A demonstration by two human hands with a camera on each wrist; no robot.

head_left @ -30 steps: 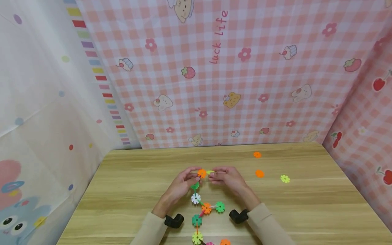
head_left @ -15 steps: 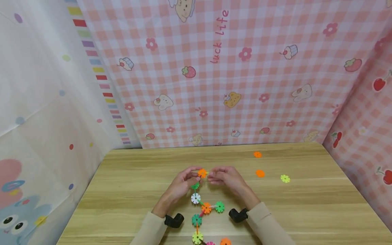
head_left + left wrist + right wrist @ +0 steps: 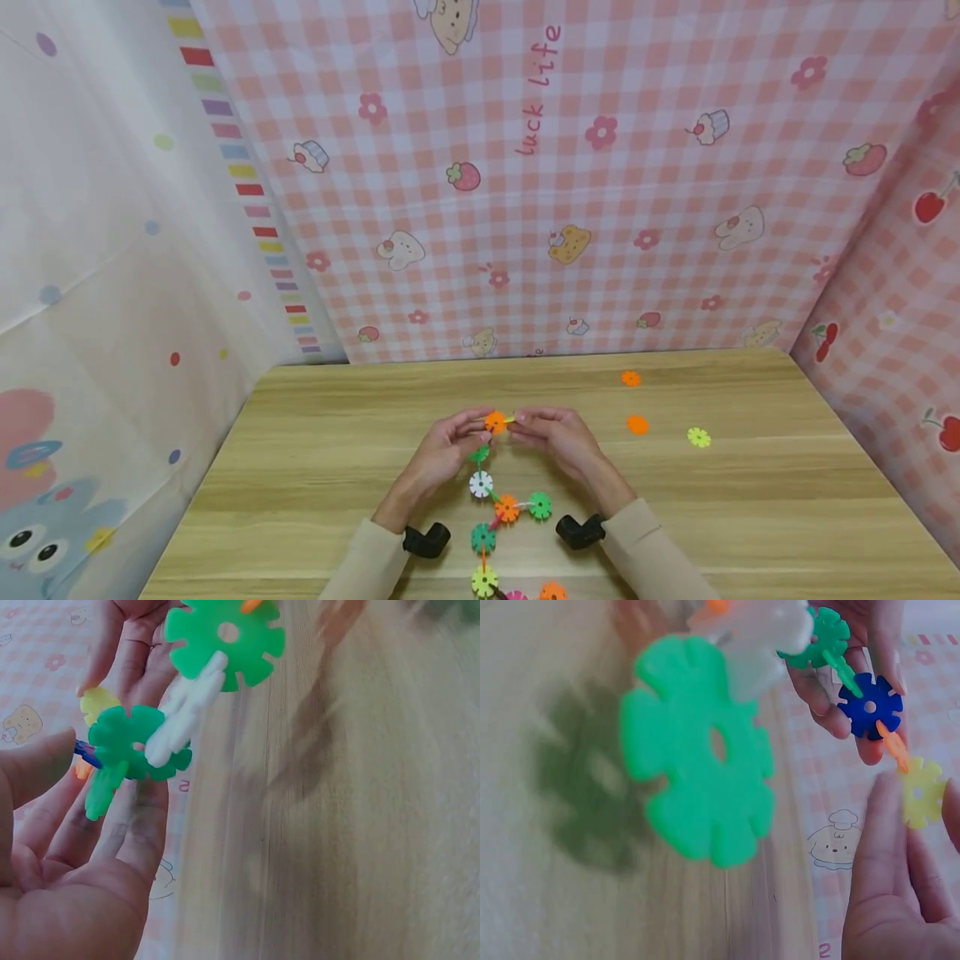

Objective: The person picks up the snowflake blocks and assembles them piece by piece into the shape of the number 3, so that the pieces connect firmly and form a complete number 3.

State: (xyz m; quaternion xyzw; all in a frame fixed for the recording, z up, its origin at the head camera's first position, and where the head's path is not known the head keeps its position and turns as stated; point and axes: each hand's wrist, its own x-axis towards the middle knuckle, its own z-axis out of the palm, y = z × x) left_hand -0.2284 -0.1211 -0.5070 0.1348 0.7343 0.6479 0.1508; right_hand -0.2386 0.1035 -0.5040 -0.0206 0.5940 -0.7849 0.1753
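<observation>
My left hand (image 3: pixel 447 450) pinches a chain of snowflake discs near its far end, thumb on a blue disc (image 3: pixel 870 706). An orange disc (image 3: pixel 496 422) is slotted into the blue one, and a yellow disc (image 3: pixel 922 793) joins the orange. My right hand (image 3: pixel 558 440) holds that yellow disc between thumb and fingers. From there the chain runs toward me through a green disc (image 3: pixel 135 742), a white disc (image 3: pixel 481 484) and an orange disc (image 3: pixel 507 508) with a light green disc (image 3: pixel 540 505) branching right. The near end runs out of the head view.
Two loose orange discs (image 3: pixel 637 425) and a loose yellow disc (image 3: pixel 699 437) lie on the wooden table (image 3: pixel 787 500) to the right. A pink checked cloth (image 3: pixel 525 208) hangs behind the far edge. A black wrist mount (image 3: pixel 427 541) sits by each sleeve.
The yellow disc in my right hand has turned from showing its face, through edge-on, to a slight tilt. My right fingers have shifted slightly; the chain has moved very little.
</observation>
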